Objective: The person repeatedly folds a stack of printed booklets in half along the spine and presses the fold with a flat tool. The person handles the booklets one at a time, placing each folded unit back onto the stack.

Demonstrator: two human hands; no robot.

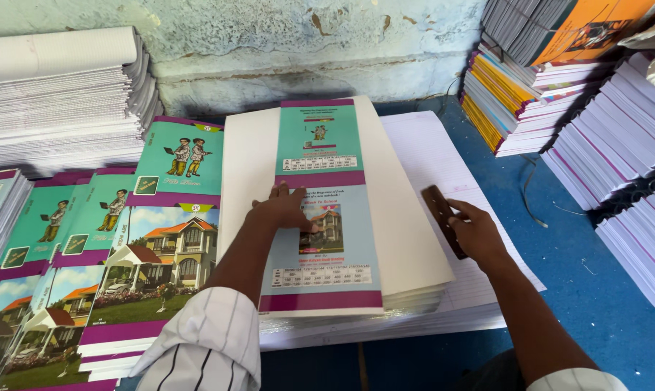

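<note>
A blue floor (602, 289) is crowded with paper stacks. A printed cover sheet (326, 210) atop the middle stack (414, 289) is pressed flat by the left hand (284, 208), fingers spread. A dark block (443, 221) is gripped by the right hand (476, 233), just beside the sheet.

Left hand (284, 210) hides part of the cover sheet (326, 210).

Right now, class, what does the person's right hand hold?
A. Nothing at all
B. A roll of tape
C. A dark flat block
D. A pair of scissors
C: the right hand grips a dark flat block pressed on the ruled sheets beside the stack, while the left hand rests flat on the printed cover.
</note>
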